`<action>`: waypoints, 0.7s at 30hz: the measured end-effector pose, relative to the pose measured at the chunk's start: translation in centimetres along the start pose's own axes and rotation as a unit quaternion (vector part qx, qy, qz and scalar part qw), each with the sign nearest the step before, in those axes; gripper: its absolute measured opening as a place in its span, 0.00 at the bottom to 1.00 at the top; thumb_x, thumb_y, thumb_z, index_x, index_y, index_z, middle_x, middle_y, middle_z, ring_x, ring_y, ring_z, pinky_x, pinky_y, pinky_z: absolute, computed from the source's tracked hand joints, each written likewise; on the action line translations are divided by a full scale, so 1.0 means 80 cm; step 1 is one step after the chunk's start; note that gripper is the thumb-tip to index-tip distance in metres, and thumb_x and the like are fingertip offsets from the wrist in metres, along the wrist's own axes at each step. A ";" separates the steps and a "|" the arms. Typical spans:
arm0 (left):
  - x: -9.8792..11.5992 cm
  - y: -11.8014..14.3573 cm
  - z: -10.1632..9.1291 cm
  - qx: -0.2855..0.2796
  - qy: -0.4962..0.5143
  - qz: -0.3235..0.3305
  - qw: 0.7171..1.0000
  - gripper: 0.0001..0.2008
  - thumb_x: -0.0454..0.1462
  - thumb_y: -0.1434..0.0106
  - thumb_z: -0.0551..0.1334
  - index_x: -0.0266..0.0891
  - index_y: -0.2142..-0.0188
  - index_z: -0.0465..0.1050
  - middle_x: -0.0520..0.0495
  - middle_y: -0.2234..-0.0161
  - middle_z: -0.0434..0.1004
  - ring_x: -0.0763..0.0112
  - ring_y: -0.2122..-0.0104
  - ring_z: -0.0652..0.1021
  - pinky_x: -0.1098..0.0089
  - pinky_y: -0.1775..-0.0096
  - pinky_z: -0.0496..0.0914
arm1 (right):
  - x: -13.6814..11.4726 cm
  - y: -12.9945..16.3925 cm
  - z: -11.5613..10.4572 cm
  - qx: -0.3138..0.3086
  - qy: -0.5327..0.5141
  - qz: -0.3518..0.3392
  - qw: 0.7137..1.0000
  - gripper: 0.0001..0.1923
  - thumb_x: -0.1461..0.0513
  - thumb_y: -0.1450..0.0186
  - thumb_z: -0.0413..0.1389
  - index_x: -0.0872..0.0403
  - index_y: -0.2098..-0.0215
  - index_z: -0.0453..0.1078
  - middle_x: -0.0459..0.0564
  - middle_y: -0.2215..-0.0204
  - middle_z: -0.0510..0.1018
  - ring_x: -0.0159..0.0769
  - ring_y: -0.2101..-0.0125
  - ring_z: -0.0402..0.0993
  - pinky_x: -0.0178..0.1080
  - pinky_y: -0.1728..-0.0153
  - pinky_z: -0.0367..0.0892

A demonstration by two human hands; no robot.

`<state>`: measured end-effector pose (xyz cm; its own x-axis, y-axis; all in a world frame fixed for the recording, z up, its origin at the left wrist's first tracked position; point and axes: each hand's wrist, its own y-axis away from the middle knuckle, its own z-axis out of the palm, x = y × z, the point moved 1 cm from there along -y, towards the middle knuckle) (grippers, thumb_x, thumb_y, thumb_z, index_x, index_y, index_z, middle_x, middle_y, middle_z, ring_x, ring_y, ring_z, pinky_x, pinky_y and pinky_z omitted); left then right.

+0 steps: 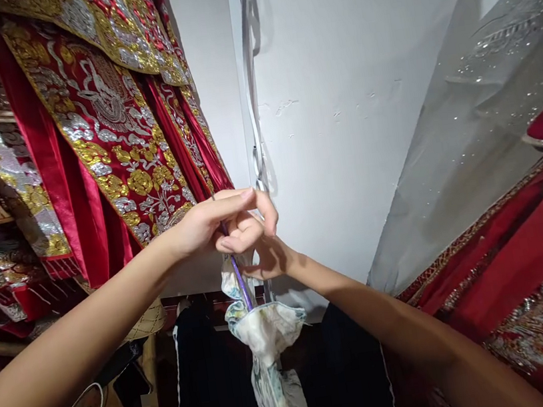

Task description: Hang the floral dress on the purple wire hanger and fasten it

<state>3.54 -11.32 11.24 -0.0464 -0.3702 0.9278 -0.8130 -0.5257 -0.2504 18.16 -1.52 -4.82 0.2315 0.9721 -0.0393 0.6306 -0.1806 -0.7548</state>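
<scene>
My left hand (218, 224) and right hand (266, 258) meet, fingers (240, 235) pinched together on a thin purple rod (240, 282). Below hangs pale floral cloth (265, 339), ruffled, limp. Red gold-embroidered garments (109, 125) left; white wall (338, 100) behind.
</scene>
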 end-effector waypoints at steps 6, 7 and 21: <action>-0.007 0.003 -0.019 0.006 0.020 -0.019 1.000 0.27 0.55 0.31 0.49 0.36 0.64 0.74 0.52 0.86 0.61 0.76 0.88 0.57 0.72 0.84 0.51 | -0.008 -0.008 -0.009 -0.008 -0.063 0.045 0.997 0.27 0.58 0.33 0.54 0.51 0.37 0.59 0.56 0.49 0.75 0.46 0.52 0.74 0.49 0.52 0.72; -0.008 0.002 -0.021 0.010 0.020 -0.029 0.999 0.28 0.56 0.31 0.48 0.36 0.64 0.75 0.51 0.85 0.63 0.75 0.88 0.59 0.71 0.84 0.54 | -0.010 -0.007 -0.016 -0.011 -0.064 0.064 0.996 0.21 0.58 0.31 0.52 0.50 0.40 0.63 0.54 0.53 0.77 0.44 0.55 0.75 0.47 0.54 0.72; -0.030 0.008 -0.092 0.189 -0.108 -0.091 0.972 0.28 0.54 0.30 0.53 0.35 0.71 0.77 0.43 0.76 0.75 0.72 0.77 0.74 0.71 0.71 0.68 | 0.055 0.063 -0.123 0.059 -0.278 0.387 0.877 0.22 0.46 0.40 0.63 0.54 0.78 0.67 0.43 0.81 0.68 0.30 0.79 0.63 0.34 0.76 0.58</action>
<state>-1.11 -5.16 10.92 0.2341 -0.3754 0.8968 -0.5225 -0.8265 -0.2095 29.65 0.38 -2.32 0.1382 0.4929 -0.8590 0.3551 -0.8343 -0.4216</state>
